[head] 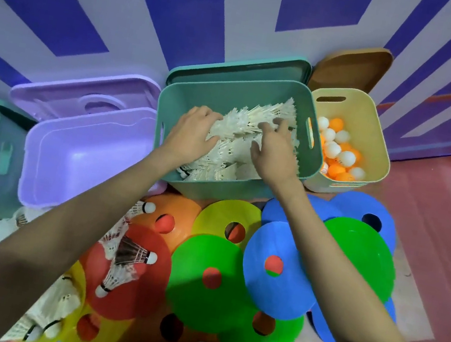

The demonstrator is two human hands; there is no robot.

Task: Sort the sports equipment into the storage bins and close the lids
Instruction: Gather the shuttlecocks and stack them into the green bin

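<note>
Shuttlecocks (pixel 242 132) fill the green bin (pixel 244 195) beneath both hands (pixel 194 133).

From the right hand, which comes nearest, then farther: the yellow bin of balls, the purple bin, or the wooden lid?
1. Yellow bin, just right of the right hand.
2. Wooden lid, behind that bin, against the wall.
3. Purple bin, far left, beyond the left hand.
</note>
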